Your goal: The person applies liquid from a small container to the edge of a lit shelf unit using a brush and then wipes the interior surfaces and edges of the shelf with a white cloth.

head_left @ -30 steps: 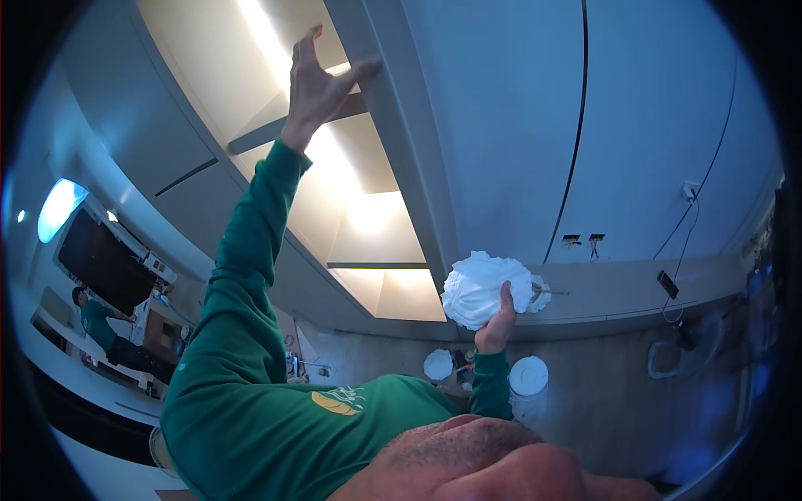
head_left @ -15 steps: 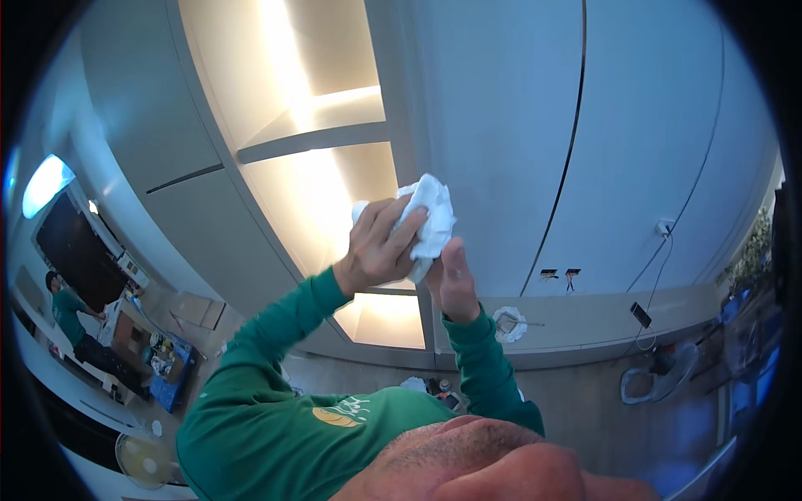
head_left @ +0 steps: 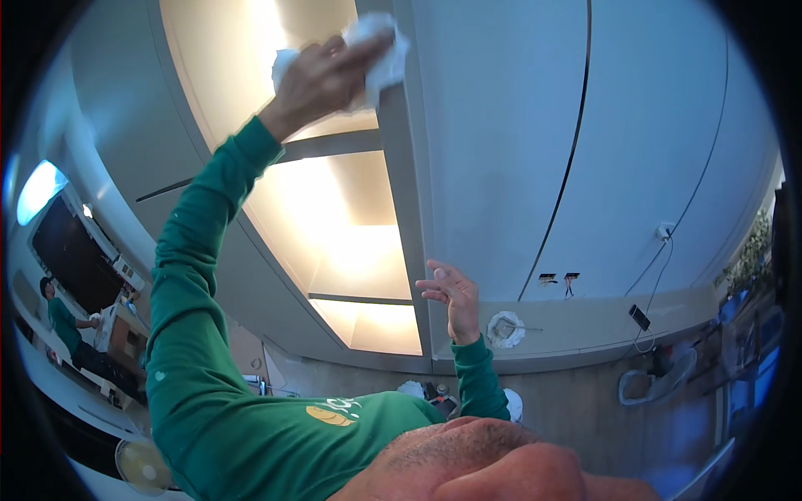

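My left hand point(head_left: 322, 83) is raised high and grips a crumpled white cloth point(head_left: 386, 60). Motion blurs both a little. The cloth lies over the upright grey edge point(head_left: 399, 134) of a lit shelf unit, seemingly touching it. Part of the cloth sticks out on the other side of the hand, across the lit compartment. Lower down, my right hand point(head_left: 454, 301) holds nothing, its fingers spread in front of the pale wall panel point(head_left: 493, 167) beside the shelves.
Wires hang from two wall cutouts point(head_left: 570, 277). A phone point(head_left: 639, 317) hangs near a cable from a socket point(head_left: 665, 230). A white-rimmed round item point(head_left: 505, 330) lies on the low ledge. Far left, another person point(head_left: 67, 326) stands by a worktable. A fan point(head_left: 144, 466) is at lower left.
Both hands were together at the cloth. My left hand has carried it up and left to the upper shelf edge, while my right hand has let go, dropped slightly and spread its fingers.
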`<state>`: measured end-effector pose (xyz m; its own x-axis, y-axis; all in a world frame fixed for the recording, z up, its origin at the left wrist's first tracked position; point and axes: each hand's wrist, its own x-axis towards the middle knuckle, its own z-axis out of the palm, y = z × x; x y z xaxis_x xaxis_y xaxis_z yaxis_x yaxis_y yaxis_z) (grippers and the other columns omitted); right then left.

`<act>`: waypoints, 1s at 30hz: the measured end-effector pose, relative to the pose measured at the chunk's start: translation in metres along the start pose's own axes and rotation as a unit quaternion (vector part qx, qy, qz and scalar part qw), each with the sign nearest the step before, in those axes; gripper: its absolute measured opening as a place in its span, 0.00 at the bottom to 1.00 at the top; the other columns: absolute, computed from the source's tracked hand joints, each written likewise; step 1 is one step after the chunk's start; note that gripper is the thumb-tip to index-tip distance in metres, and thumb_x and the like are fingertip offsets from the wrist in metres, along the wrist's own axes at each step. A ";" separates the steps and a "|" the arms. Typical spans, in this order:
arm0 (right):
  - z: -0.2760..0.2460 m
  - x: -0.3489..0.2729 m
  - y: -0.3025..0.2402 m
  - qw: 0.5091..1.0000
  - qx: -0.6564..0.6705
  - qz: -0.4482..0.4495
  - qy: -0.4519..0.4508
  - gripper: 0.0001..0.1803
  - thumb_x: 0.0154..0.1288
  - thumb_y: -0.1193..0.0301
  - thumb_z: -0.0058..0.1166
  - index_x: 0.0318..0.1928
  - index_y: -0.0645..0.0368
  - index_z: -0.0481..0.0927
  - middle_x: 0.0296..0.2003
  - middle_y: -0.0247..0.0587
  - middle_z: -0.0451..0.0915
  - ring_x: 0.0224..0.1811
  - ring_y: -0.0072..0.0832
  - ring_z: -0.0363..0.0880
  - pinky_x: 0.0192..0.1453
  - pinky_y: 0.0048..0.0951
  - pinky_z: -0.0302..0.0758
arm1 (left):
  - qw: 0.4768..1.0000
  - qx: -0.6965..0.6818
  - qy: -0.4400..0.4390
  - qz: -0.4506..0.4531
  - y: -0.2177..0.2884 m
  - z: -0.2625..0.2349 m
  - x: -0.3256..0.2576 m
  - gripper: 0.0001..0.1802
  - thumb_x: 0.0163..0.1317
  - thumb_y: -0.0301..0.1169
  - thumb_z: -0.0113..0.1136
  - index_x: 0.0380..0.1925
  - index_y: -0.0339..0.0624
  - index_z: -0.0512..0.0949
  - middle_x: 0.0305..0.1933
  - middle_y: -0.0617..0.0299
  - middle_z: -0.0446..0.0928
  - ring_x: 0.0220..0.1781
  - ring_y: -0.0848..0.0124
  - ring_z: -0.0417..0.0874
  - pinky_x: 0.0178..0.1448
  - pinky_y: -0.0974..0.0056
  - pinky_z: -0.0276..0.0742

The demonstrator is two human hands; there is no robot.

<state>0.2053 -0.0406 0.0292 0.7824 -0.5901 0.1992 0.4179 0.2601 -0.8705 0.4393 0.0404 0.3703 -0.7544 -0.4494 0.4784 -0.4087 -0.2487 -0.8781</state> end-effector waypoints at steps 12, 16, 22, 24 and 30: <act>0.006 -0.001 0.012 0.999 -0.017 0.039 -0.013 0.18 0.71 0.64 0.53 0.51 0.66 0.80 0.44 0.45 0.84 0.38 0.29 0.85 0.42 0.26 0.79 | 0.997 -0.034 -0.060 0.034 0.051 -0.004 -0.011 0.29 0.53 0.33 0.63 0.59 0.48 0.77 0.65 0.69 0.71 0.41 0.69 0.76 0.32 0.68 0.74; 0.007 -0.005 0.036 0.997 -0.027 0.072 -0.020 0.19 0.70 0.60 0.56 0.49 0.65 0.81 0.40 0.41 0.84 0.36 0.26 0.85 0.40 0.25 0.79 | 0.999 -0.025 0.005 -0.022 -0.018 -0.004 0.022 0.22 0.56 0.30 0.62 0.53 0.41 0.78 0.57 0.62 0.76 0.38 0.65 0.78 0.35 0.65 0.76; -0.023 -0.012 0.062 0.994 0.006 0.102 0.039 0.17 0.70 0.62 0.55 0.49 0.63 0.81 0.39 0.40 0.85 0.36 0.26 0.85 0.40 0.24 0.78 | 0.986 -0.117 -0.117 -0.026 0.137 -0.006 -0.064 0.25 0.56 0.30 0.60 0.56 0.43 0.78 0.62 0.66 0.74 0.40 0.67 0.78 0.32 0.66 0.73; -0.033 -0.015 0.066 0.990 -0.002 0.122 0.069 0.16 0.70 0.63 0.55 0.48 0.63 0.81 0.40 0.41 0.85 0.35 0.26 0.85 0.40 0.24 0.78 | 0.957 -0.222 -0.179 -0.061 0.216 -0.014 -0.099 0.21 0.59 0.30 0.56 0.54 0.43 0.79 0.62 0.66 0.73 0.43 0.66 0.76 0.33 0.65 0.73; -0.070 -0.046 0.072 0.977 -0.004 0.163 0.138 0.13 0.70 0.67 0.54 0.47 0.63 0.82 0.40 0.42 0.85 0.34 0.25 0.84 0.37 0.23 0.77 | 0.892 -0.361 -0.245 -0.115 0.321 -0.018 -0.169 0.27 0.61 0.34 0.55 0.62 0.46 0.73 0.51 0.52 0.76 0.35 0.60 0.79 0.33 0.61 0.75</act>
<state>0.1669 -0.0477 -0.0742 0.7182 -0.6613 -0.2164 0.1629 0.4622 -0.8717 0.4267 0.0515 0.0077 -0.3645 -0.8233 0.4351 -0.8816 0.1546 -0.4459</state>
